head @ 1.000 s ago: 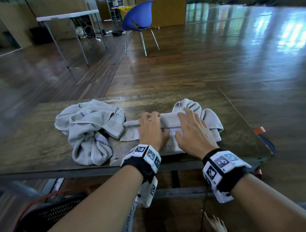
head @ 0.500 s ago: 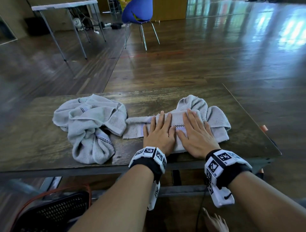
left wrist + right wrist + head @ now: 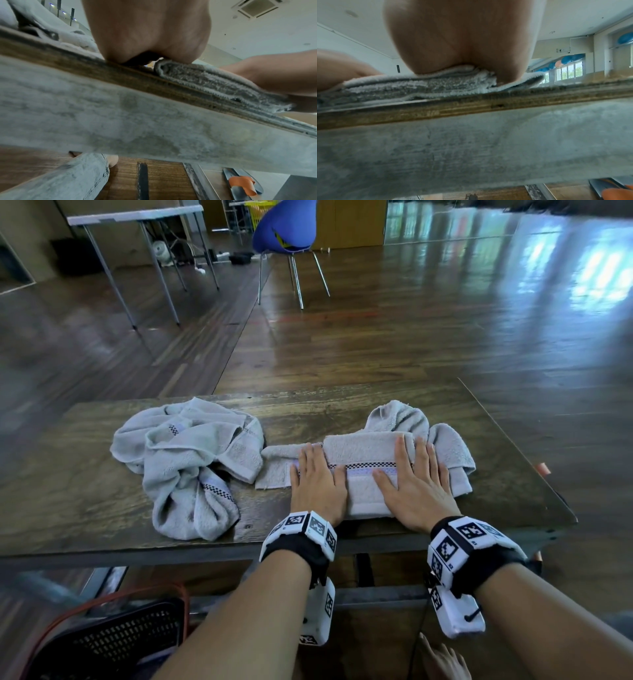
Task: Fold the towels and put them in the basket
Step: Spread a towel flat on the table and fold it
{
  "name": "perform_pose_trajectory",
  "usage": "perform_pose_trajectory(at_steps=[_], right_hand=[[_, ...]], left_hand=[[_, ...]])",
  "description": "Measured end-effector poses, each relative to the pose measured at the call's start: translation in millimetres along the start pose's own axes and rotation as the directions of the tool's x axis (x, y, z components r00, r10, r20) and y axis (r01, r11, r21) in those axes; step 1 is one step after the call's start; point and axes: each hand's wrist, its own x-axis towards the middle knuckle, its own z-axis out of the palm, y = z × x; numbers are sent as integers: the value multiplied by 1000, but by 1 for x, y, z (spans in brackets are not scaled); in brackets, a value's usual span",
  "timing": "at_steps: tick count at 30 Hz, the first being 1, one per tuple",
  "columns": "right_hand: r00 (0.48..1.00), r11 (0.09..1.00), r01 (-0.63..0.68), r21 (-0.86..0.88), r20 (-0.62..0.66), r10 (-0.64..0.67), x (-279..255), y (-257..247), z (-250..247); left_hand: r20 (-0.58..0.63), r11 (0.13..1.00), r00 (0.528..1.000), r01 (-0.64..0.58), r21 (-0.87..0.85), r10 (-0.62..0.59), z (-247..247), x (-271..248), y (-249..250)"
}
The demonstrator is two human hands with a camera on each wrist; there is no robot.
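My two hands have slid apart since half a second ago, when they lay side by side in the middle of the folded towel [image 3: 359, 474]. Now my left hand [image 3: 317, 491] lies flat at the towel's left end, and my right hand [image 3: 416, 491] lies flat at its right end. The fingers of both are straight and pressing down; they grip nothing. A second ago my left fingers were curled on the cloth.

The big brown table [image 3: 68, 494] carries everything. The folded towel sits at its near edge, with a checked stripe showing between my hands. A rumpled bit of grey cloth [image 3: 404, 416] sticks out behind it. The crumpled towel [image 3: 185, 460] lies just to the left, in the same spot as before.

The black basket [image 3: 113, 642] with a red rim stands on the floor, down to my left, below the table. A blue chair [image 3: 284, 227] stands well behind the table.

My wrist bands [image 3: 301, 532] carry black-and-white square codes. I can read no words.
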Motion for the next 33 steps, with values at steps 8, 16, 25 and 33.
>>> perform_pose_trajectory(at_steps=[8,16,25,33], right_hand=[[1000,999,31,10,3,-31,-2,0,1],[999,998,35,43,26,-36,-9,1,-13],[993,903,61,425,-114,-14,-18,-37,-47],[992,695,121,708,-70,-102,-32,-85,-57]], left_hand=[[-175,983,985,-44,-176,13,-2,-9,-4],[-184,984,979,54,-170,-85,-30,-10,21],[-99,695,990,2,-719,-105,-81,-25,58],[78,385,994,99,-918,-71,-145,-60,13]])
